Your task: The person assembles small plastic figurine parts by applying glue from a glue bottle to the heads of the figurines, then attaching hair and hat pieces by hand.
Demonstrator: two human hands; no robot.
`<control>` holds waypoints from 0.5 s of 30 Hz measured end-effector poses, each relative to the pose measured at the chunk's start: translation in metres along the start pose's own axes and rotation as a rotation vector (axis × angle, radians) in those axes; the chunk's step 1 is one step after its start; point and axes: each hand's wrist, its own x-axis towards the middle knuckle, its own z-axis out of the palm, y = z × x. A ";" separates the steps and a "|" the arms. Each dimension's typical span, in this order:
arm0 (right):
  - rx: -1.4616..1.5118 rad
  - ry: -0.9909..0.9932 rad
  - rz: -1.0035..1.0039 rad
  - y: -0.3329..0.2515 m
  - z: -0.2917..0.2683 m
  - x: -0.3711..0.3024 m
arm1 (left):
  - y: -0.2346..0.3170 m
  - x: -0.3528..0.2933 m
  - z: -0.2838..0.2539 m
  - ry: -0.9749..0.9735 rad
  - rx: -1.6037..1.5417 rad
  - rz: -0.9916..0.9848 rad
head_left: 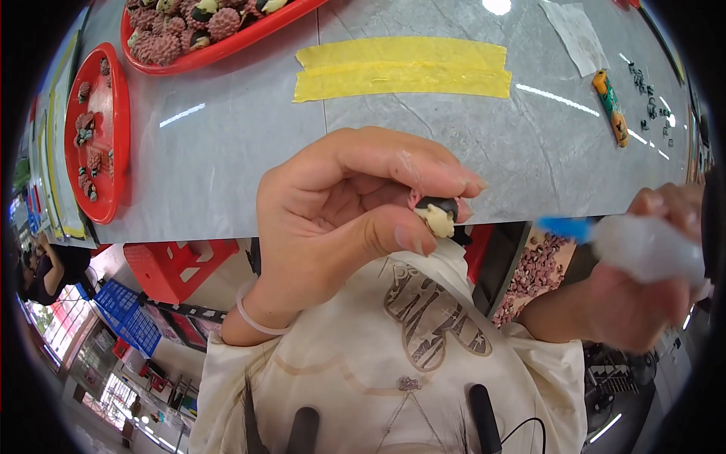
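My left hand [321, 208] pinches a small figurine [437, 219] between thumb and fingertips, above the table's near edge. The figurine has a cream front, a black part on top and a bit of pink behind. Its far side is hidden by my fingers. To the right, my right hand [639, 306] is wrapped round a translucent white squeeze bottle [643, 246]. A blue nozzle [563, 228] on the bottle points left toward the figurine, some way apart from it. Motion blurs this hand and the bottle.
On the grey table [227, 144] stand a large red tray [227, 49] heaped with pink figurines and a smaller red tray [117, 151] with several. Yellow tape [401, 69], a cutter knife [611, 110], white paper [575, 38] and small dark pieces [650, 98] lie further off.
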 end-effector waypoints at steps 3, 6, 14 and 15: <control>0.028 0.025 -0.004 0.000 -0.001 0.001 | -0.002 0.001 -0.001 0.010 -0.014 0.008; 0.053 0.030 -0.015 0.020 0.012 0.007 | -0.002 0.003 0.002 -0.004 -0.083 0.011; -0.195 0.160 -0.182 0.039 0.035 0.014 | 0.000 0.001 0.004 0.016 -0.118 -0.077; -0.166 0.139 -0.207 0.037 0.034 0.012 | 0.001 0.002 0.004 0.012 -0.117 -0.080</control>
